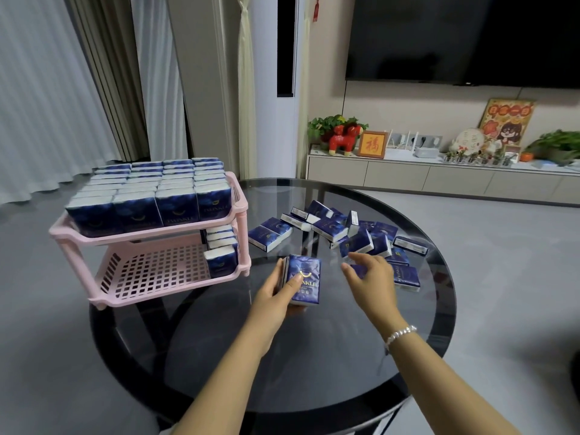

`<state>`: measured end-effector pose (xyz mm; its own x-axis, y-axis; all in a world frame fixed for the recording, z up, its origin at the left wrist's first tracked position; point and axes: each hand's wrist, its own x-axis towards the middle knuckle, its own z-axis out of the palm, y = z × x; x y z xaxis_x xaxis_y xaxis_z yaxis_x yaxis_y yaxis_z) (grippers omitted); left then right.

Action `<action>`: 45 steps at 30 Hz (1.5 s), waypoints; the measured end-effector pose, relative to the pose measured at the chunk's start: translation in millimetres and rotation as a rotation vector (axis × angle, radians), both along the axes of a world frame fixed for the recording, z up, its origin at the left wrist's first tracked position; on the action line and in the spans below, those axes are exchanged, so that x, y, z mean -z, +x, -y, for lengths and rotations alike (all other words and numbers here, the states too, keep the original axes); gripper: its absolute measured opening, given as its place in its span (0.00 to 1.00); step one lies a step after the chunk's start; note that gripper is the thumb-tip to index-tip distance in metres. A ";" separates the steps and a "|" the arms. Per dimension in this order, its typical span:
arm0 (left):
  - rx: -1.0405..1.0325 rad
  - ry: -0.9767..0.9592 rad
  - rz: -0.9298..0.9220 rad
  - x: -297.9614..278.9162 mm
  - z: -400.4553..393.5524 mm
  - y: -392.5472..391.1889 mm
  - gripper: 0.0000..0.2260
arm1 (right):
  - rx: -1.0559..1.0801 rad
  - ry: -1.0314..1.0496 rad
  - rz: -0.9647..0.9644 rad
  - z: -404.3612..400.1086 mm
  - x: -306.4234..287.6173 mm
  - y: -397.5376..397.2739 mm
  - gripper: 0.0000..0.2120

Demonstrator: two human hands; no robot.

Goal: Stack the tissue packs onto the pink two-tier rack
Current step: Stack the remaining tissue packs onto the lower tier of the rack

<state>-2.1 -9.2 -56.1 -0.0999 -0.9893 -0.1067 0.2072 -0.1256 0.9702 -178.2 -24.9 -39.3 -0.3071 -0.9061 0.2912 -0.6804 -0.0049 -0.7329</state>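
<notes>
The pink two-tier rack [150, 238] stands at the left edge of the round glass table. Its top tier is packed with upright blue tissue packs [150, 189]. On the bottom tier a short row of packs [221, 249] stands at the right end. My left hand [276, 291] grips a small stack of blue tissue packs [304, 279], thumb on the front face, just right of the rack. My right hand [370, 274] reaches with relaxed fingers over another pack [359, 270] lying on the table. Several loose packs [339, 230] are scattered behind the hands.
The dark round glass table [314, 365] has a black rim and carries the rack on its left part. Behind it are a low TV cabinet [439, 177] with ornaments and plants, a wall TV, and curtains at the left.
</notes>
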 end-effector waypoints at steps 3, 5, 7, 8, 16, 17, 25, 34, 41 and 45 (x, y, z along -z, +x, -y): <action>-0.009 0.010 0.010 1.0 1.9 -0.4 0.28 | 0.128 0.186 -0.193 0.5 4.7 -22.3 0.20; -0.008 0.017 0.032 1.4 2.2 -1.6 0.28 | 0.140 0.278 -0.285 0.5 7.6 -30.9 0.20; -0.012 0.018 0.043 1.9 2.2 -2.3 0.28 | 0.129 0.316 -0.292 0.4 12.5 -33.9 0.21; -0.015 0.020 0.047 2.0 2.2 -2.5 0.28 | 0.122 0.314 -0.275 0.2 14.4 -34.2 0.21; -0.056 0.010 0.063 1.5 1.8 -1.1 0.28 | -0.023 0.325 0.021 -2.2 23.3 -23.4 0.25; -0.062 0.005 0.062 1.5 1.3 -0.6 0.28 | -0.025 0.322 0.039 -2.9 25.5 -22.1 0.25; -0.136 -0.002 0.052 0.0 -4.8 8.1 0.27 | -0.210 0.200 0.447 -19.7 20.7 -6.0 0.18; -0.097 0.005 0.096 -1.4 -7.0 20.4 0.31 | -0.368 -0.003 0.698 -33.2 -20.0 10.7 0.07; 0.078 -0.006 -0.009 -8.9 -14.3 12.4 0.28 | -0.439 -0.053 0.471 -28.3 -25.3 37.3 0.08; 0.146 -0.011 -0.076 -13.2 -14.5 13.0 0.30 | -0.376 -0.154 0.293 -23.4 -19.3 51.9 0.10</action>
